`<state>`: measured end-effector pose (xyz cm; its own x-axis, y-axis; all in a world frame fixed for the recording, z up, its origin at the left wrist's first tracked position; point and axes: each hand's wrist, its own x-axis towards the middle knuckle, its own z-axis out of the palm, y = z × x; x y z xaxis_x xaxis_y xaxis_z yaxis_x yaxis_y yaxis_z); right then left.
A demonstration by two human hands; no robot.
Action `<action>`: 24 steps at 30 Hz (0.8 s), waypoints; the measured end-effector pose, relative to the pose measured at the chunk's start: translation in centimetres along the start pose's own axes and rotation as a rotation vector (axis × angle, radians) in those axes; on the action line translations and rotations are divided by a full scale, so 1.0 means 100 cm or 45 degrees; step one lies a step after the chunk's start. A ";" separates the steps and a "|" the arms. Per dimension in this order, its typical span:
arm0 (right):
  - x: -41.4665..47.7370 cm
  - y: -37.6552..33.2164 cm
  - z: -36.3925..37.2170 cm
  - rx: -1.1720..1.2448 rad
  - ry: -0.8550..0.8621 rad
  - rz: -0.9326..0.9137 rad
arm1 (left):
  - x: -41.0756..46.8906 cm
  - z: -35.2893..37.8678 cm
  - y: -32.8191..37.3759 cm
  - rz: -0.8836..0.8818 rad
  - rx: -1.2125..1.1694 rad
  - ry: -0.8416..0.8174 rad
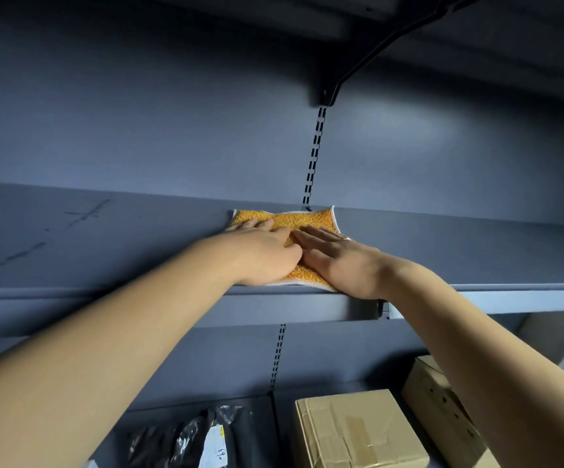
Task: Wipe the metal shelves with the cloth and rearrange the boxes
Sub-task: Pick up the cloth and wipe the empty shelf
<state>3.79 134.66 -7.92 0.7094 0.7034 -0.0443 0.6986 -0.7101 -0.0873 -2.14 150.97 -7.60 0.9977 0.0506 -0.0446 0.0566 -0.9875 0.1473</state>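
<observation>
Two grips lie side by side, flat on an orange cloth (pixel 294 219). The left grip (pixel 267 255) and the right grip (pixel 338 261) both press straight fingers onto the fabric, released rather than clenched, and touch each other along their inner edges. A ring (pixel 348 238) shows on one finger of the right grip. The cloth, edged in white, is spread under both palms on the metal shelf (pixel 139 251). Its near hem lies at the shelf's front lip by the wrists, and its far hem meets the back panel just beyond the fingertips. Straight beyond the fingertips a slotted upright (pixel 314 153) climbs the back panel to a dark bracket (pixel 358 65) under the shelf above. Well to the left of the left grip, dark smudges (pixel 85 212) mark the shelf surface. Below the grips, on the lower shelf, a cardboard box (pixel 358 430) sits beneath the right forearm, with a second box (pixel 442 410) just to its right, partly hidden by that arm. A black plastic bag (pixel 189 437) with a white label lies beneath the left forearm.
</observation>
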 end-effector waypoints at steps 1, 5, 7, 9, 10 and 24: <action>0.001 0.001 0.001 -0.041 -0.012 -0.022 | -0.001 0.000 0.000 -0.005 -0.005 0.001; 0.002 0.003 0.001 -0.096 -0.027 -0.063 | -0.004 -0.001 0.004 -0.004 -0.023 0.022; 0.004 0.005 0.003 -0.089 -0.016 -0.056 | -0.005 -0.001 0.005 -0.014 -0.034 0.017; 0.005 0.007 0.004 -0.028 -0.006 -0.021 | -0.005 0.000 0.005 -0.027 -0.021 -0.010; 0.005 0.008 0.005 -0.009 -0.009 -0.013 | -0.005 0.000 0.006 -0.026 -0.008 -0.020; 0.029 0.025 -0.003 -0.048 -0.128 -0.133 | 0.017 -0.006 -0.003 -0.127 0.011 -0.082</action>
<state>7.64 134.90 -8.02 0.6209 0.7719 -0.1367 0.7727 -0.6320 -0.0592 -0.41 151.43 -7.17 0.9827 0.1393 -0.1219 0.1551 -0.9792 0.1306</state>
